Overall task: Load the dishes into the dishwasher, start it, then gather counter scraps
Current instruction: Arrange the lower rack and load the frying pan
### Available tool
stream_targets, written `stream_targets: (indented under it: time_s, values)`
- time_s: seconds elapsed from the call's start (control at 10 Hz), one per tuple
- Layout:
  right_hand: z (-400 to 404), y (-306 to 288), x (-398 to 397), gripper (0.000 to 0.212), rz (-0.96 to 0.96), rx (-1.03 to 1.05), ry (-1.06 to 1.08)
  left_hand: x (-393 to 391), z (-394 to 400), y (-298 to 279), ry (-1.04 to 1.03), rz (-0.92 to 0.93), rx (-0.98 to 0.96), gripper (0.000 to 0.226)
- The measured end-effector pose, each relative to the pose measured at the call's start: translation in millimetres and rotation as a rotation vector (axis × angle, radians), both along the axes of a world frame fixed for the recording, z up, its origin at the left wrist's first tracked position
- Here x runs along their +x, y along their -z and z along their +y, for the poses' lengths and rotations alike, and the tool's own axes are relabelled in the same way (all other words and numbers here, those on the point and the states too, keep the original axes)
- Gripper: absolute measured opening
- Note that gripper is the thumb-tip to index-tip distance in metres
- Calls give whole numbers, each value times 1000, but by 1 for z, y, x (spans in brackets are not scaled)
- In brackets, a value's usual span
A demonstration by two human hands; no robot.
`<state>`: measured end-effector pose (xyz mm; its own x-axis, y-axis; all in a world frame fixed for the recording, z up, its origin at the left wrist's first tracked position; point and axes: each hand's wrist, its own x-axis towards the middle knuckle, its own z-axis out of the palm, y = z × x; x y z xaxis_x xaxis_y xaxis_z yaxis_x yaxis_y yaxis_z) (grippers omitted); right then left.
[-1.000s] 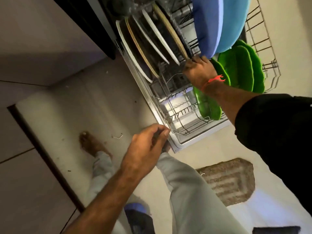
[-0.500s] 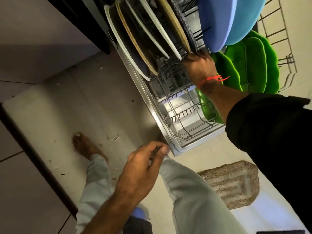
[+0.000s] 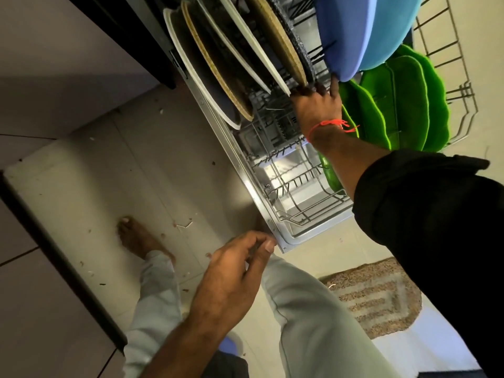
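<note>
Several plates (image 3: 218, 61) stand on edge in the pulled-out dishwasher rack (image 3: 297, 186), with blue plates (image 3: 354, 31) and green dishes (image 3: 403, 105) beside them. Right hand (image 3: 316, 105) grips a dark plate's lower edge. Left hand (image 3: 234, 271) hovers loosely curled, holding nothing, near the rack's corner above the floor (image 3: 109, 173).

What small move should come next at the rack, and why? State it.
Probably let go and draw the right hand out of the rack. Its fingers sit at the lower edges of the woven plate and blue plate, which already stand upright in the tines. The left hand hangs near the door corner.
</note>
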<state>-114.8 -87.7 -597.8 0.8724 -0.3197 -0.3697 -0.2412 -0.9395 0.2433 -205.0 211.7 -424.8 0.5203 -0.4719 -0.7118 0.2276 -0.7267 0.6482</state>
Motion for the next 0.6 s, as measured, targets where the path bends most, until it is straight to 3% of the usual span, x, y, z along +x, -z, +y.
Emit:
stream_targets:
  time_s: [0.1, 0.3, 0.5, 0.6]
  values:
    - [7, -9, -4, 56, 4, 16, 16, 2, 3, -2, -6, -12, -8, 36]
    - [21, -4, -20, 40, -206, 56, -40, -3, 10, -3, 0, -21, -8, 30]
    - [31, 1, 0, 43, 22, 228, 176, -14, 22, 7, -30, 16, 40, 34]
    - [35, 2, 11, 34, 63, 211, 213, -13, 26, 10, -55, 46, 53, 33]
